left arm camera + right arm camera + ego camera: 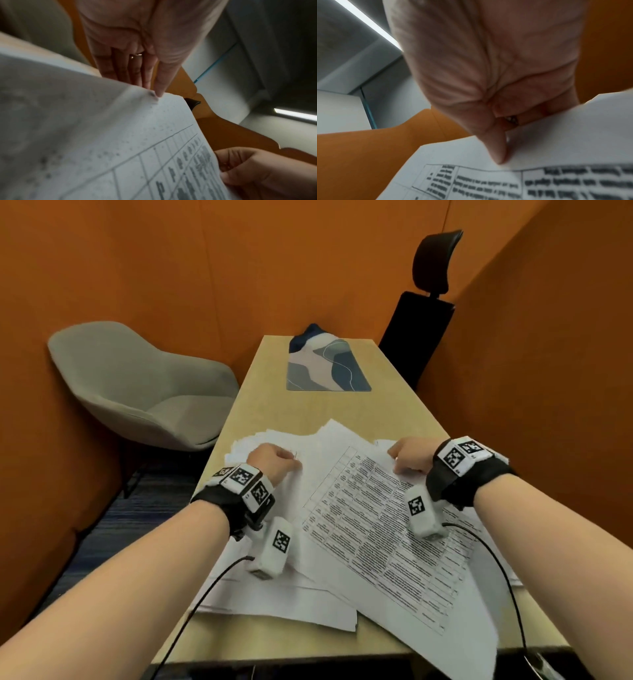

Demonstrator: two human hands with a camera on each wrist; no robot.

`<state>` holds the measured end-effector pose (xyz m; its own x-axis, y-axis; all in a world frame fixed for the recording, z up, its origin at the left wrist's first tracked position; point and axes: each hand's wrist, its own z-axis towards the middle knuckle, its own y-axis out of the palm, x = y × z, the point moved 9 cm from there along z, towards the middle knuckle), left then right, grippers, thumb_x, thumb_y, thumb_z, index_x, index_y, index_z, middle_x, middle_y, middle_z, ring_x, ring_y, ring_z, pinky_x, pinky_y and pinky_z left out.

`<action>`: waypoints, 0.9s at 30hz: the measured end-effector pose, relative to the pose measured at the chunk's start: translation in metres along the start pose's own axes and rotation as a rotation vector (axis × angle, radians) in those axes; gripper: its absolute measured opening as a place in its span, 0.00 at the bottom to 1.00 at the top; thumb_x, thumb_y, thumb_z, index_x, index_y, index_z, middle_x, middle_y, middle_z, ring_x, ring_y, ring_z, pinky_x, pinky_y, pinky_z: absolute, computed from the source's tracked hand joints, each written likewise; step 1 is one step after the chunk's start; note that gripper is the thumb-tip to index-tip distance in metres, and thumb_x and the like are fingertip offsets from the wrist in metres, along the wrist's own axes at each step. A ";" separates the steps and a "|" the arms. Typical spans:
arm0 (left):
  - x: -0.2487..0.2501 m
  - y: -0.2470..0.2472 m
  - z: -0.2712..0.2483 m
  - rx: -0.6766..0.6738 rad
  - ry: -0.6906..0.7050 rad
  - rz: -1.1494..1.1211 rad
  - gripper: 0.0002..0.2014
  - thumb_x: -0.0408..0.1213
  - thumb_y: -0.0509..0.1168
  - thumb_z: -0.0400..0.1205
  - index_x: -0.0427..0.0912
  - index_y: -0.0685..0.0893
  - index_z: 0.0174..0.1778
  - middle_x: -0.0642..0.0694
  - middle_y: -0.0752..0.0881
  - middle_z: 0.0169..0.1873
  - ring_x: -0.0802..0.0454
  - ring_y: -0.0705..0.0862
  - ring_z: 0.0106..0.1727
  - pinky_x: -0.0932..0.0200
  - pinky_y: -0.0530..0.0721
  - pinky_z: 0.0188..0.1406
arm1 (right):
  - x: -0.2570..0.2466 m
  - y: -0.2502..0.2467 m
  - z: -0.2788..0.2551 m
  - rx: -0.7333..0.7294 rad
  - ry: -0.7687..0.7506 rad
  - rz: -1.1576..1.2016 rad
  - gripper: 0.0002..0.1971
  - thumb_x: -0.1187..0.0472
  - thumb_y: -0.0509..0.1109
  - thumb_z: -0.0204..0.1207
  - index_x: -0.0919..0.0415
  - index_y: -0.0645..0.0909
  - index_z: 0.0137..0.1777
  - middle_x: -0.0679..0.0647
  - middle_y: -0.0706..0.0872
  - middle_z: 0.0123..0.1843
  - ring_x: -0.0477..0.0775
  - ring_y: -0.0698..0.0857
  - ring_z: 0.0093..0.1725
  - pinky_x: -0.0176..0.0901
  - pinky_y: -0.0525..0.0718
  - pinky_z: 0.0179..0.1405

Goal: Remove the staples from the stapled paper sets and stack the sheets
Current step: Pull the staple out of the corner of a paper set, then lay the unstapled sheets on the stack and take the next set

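Currently, a printed table sheet (373, 529) is held just above the loose paper pile (274, 594) on the bench (329, 409). Its far corners are pinched by the left hand (274, 462) and the right hand (411, 457). No staple can be made out. Probably the sheet should be squared to the pile before being released.
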<state>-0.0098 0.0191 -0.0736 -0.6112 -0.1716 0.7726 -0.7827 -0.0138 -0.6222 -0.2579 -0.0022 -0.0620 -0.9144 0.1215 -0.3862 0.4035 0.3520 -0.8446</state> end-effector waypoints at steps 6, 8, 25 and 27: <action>-0.024 0.031 -0.006 -0.101 -0.089 -0.075 0.12 0.35 0.69 0.79 0.35 0.85 0.56 0.39 0.83 0.61 0.46 0.81 0.54 0.64 0.71 0.48 | 0.021 0.004 0.008 0.061 0.046 -0.127 0.04 0.68 0.66 0.78 0.63 0.81 0.44 0.55 0.82 0.42 0.56 0.81 0.43 0.39 0.79 0.39; -0.031 0.035 -0.004 -0.109 -0.093 -0.087 0.03 0.35 0.68 0.79 0.40 0.83 0.41 0.41 0.82 0.64 0.48 0.82 0.51 0.65 0.72 0.46 | 0.038 -0.005 0.008 0.148 0.121 -0.301 0.14 0.59 0.63 0.80 0.64 0.78 0.63 0.62 0.78 0.63 0.63 0.78 0.61 0.49 0.78 0.58; -0.047 0.050 -0.004 -0.227 -0.197 -0.317 0.13 0.35 0.73 0.74 0.32 0.86 0.52 0.34 0.87 0.50 0.38 0.85 0.52 0.41 0.80 0.63 | -0.004 0.010 -0.001 0.226 -0.162 0.003 0.24 0.56 0.76 0.71 0.64 0.77 0.65 0.58 0.84 0.57 0.55 0.81 0.51 0.42 0.77 0.48; -0.047 0.053 -0.005 -0.245 -0.198 -0.358 0.06 0.33 0.73 0.74 0.35 0.88 0.43 0.33 0.87 0.50 0.39 0.85 0.49 0.39 0.80 0.63 | -0.027 0.037 -0.014 0.099 -0.215 0.027 0.25 0.53 0.76 0.71 0.63 0.77 0.64 0.56 0.83 0.53 0.51 0.80 0.48 0.38 0.76 0.43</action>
<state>-0.0231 0.0316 -0.1422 -0.2825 -0.3831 0.8795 -0.9592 0.1219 -0.2551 -0.2182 0.0208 -0.0777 -0.8792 -0.0747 -0.4706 0.4390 0.2568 -0.8610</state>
